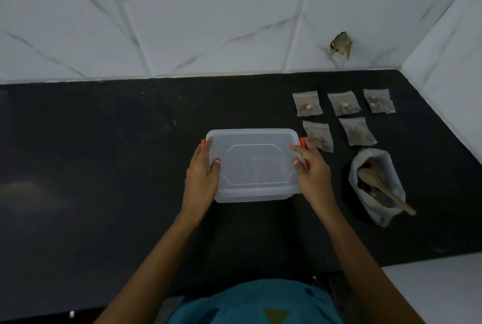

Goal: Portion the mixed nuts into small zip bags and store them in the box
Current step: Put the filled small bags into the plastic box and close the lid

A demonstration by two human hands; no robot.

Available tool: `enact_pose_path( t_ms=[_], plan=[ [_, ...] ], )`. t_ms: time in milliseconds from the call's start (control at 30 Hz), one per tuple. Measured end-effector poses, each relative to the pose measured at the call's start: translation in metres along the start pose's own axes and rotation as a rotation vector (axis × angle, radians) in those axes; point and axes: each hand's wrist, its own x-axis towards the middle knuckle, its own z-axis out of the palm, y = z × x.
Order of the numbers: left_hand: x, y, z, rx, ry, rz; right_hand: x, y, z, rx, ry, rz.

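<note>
— Nearest the lens, what shows?
— Teal top (260, 303) at the bottom edge, with two bare forearms reaching out over the black worktop (104, 167).

— And the left hand (202, 175)?
— Clasped on the left end of the box (254, 164), thumb on the lid (254, 159), fingers wrapped over the left side by an orange clip (203, 143).

— Where does the box sit?
— About the middle of the worktop, clear plastic, lid on. Something dark shows faintly through the lid, too blurred to name.

— The right hand (311, 169)?
— Gripping the right end the same way, thumb on the lid, fingers over the other orange clip (302, 142).

— Further right?
— Five small zip bags with nuts lie flat toward the back right corner: three in a back row (307, 103) (343, 103) (379, 101), two in front (318, 136) (357, 131). The front left one lies just beside the right hand's fingers; whether they touch, I cannot tell.

— Closer to the front edge?
— An open nut bag (375, 185) near the worktop's right edge, with a wooden spoon (383, 189) in it, handle sticking out toward the front.

— Behind it all?
— White marbled tiles (208, 23), with a broken patch (341, 44) low on the right.
</note>
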Motion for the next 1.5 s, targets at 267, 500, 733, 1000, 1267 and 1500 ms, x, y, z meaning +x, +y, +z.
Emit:
enact_pose_path(
  t_ms=[267, 500, 733, 1000, 1267, 1500],
  plan=[
    [-0.027, -0.012, 0.005, 0.055, -0.027, -0.026, -0.027, 0.016, -0.003, -0.015, -0.021, -0.002],
    [-0.033, -0.001, 0.01, 0.533, 0.066, 0.039, -0.025, 0.019, -0.008, 0.048, -0.047, 0.073],
    [-0.022, 0.028, 0.044, 0.87, -0.102, 0.271, -0.014, 0.018, -0.013, 0.122, -0.066, 0.208],
    [-0.015, 0.024, 0.074, 1.017, -0.264, 0.274, -0.008, 0.019, -0.014, -0.009, -0.052, 0.151],
    [-0.016, 0.023, 0.072, 1.016, -0.259, 0.294, -0.005, 0.028, -0.024, 0.317, -0.134, 0.461],
    [-0.014, 0.03, 0.049, 0.708, -0.229, 0.295, -0.001, 0.005, -0.021, -0.182, 0.062, 0.136]
  ],
)
